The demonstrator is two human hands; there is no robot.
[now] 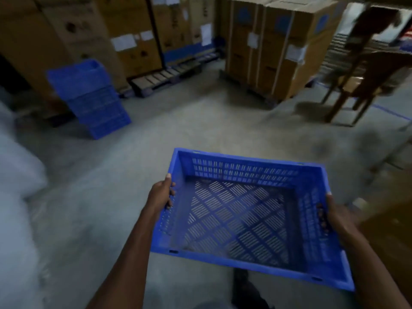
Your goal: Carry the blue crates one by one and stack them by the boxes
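Note:
I carry an empty blue slatted crate [243,219] in front of me, above the concrete floor. My left hand [161,195] grips its left wall, thumb on the rim and fingers through the handle slot. On the opposite wall, my right hand [334,217] grips the same way, fingertips showing inside. A stack of blue crates [89,97] stands on the floor at the far left, leaning against tall cardboard boxes [73,30].
A pallet of strapped cardboard boxes [276,45] stands at the back right. A low wooden pallet [165,79] lies between the two box groups. A wooden chair or stand [365,81] is at the right. White bags [15,186] fill the left edge.

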